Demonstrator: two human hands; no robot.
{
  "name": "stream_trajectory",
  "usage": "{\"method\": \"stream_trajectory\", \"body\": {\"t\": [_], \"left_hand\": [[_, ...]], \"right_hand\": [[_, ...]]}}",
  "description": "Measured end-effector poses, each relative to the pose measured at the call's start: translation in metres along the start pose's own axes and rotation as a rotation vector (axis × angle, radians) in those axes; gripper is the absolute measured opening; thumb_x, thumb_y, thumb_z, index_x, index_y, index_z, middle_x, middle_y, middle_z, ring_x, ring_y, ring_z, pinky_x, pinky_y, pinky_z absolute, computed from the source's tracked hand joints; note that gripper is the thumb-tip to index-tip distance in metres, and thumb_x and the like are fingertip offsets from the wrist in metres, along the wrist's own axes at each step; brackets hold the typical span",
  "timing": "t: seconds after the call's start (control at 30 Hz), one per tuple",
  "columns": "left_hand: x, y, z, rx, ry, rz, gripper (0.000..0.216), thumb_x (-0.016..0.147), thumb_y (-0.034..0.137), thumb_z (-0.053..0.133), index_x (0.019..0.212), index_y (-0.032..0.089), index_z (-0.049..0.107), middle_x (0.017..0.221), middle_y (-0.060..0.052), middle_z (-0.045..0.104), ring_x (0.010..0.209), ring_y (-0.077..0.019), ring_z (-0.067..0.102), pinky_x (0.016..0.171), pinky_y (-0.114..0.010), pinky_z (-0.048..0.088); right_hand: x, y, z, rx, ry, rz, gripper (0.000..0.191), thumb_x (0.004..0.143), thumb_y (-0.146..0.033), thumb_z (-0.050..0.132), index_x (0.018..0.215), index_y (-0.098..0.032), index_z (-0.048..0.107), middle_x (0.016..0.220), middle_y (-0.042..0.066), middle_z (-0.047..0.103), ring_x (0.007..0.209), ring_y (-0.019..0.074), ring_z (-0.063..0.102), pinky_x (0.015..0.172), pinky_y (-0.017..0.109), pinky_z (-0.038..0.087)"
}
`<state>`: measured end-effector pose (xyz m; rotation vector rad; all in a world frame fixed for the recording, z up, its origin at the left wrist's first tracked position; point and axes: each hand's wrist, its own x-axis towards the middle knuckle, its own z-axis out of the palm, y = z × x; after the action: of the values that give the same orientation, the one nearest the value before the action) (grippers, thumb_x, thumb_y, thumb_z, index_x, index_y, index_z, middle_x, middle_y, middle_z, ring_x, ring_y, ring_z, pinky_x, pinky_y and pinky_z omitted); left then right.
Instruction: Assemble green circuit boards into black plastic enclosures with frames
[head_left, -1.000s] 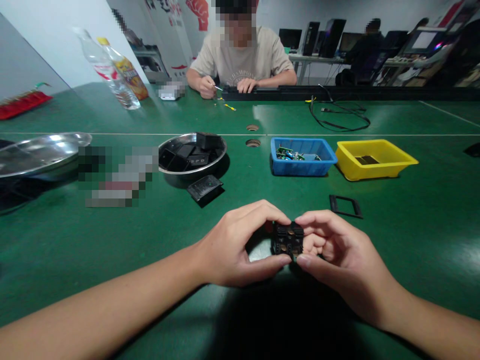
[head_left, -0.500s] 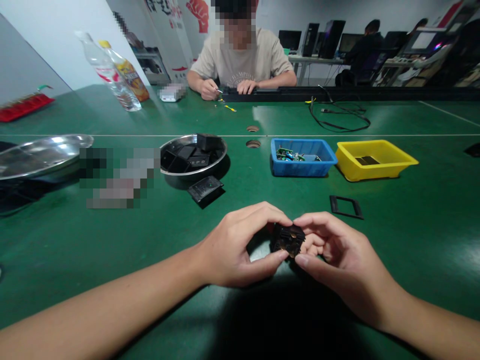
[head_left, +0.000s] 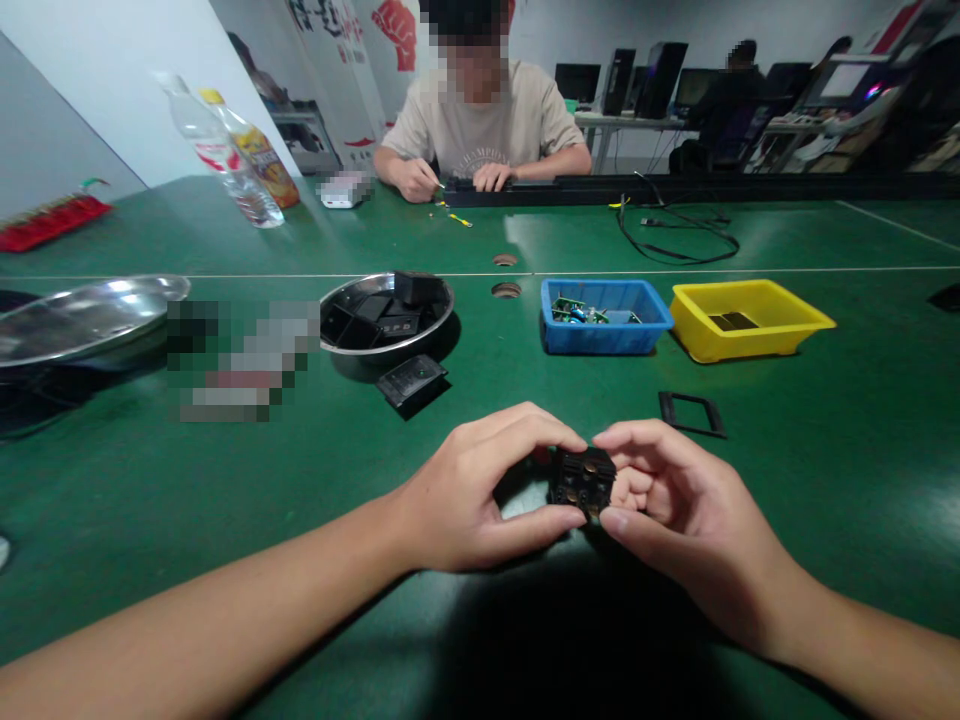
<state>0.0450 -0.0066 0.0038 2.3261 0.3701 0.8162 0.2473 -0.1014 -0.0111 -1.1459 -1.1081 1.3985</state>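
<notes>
A small black block-shaped part with round brass contacts [head_left: 583, 480] is held just above the green table [head_left: 825, 470] near its front edge. My left hand [head_left: 480, 490] pinches it from the left, thumb below and forefinger on top. My right hand [head_left: 679, 520] grips it from the right the same way. Both hands are closed on it, and its back side is hidden by my fingers.
A black frame [head_left: 691, 413] lies right of my hands, a black cover [head_left: 411, 381] ahead left. Further back stand a steel bowl of black parts [head_left: 386, 313], a blue bin [head_left: 604, 315], a yellow bin [head_left: 746, 320], a steel tray [head_left: 82, 320] and bottles [head_left: 225, 150]. A person works across the table [head_left: 480, 125].
The black part has turned slightly in my fingers and now shows its face with the contacts more squarely. My hands have stayed in nearly the same place.
</notes>
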Motion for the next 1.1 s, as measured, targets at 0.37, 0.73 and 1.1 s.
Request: {"method": "stream_trajectory", "body": {"t": [0.37,0.73,1.1], "left_hand": [[0.0024,-0.0008,0.0005,0.054,0.040,0.019,0.040,0.079,0.034,0.079,0.111,0.017,0.061,0.101,-0.008,0.066,0.094,-0.0189,0.063,0.084,-0.030,0.052],[0.0012,-0.0009,0.0024,0.081,0.016,-0.050,0.028,0.084,0.025,0.067,0.110,0.018,0.060,0.101,-0.008,0.068,0.093,-0.0184,0.065,0.084,-0.030,0.053],[0.0027,-0.0008,0.0032,0.139,0.047,-0.102,0.026,0.081,0.024,0.069,0.105,0.017,0.061,0.100,-0.008,0.067,0.093,-0.0193,0.064,0.084,-0.031,0.052]], "right_hand": [[-0.0004,-0.0010,0.0023,0.036,0.041,0.012,0.043,0.078,-0.028,0.080,0.115,-0.024,0.058,0.090,0.002,0.061,0.069,0.0107,0.055,0.059,0.022,0.047],[-0.0017,-0.0004,0.0005,0.004,0.020,-0.039,0.040,0.082,-0.028,0.077,0.117,-0.024,0.058,0.092,0.002,0.063,0.068,0.0103,0.056,0.061,0.022,0.049],[-0.0087,-0.0019,-0.0021,-0.385,-0.086,-0.244,0.028,0.089,-0.020,0.066,0.116,-0.025,0.066,0.086,0.005,0.071,0.076,0.0185,0.066,0.072,0.033,0.053]]}}
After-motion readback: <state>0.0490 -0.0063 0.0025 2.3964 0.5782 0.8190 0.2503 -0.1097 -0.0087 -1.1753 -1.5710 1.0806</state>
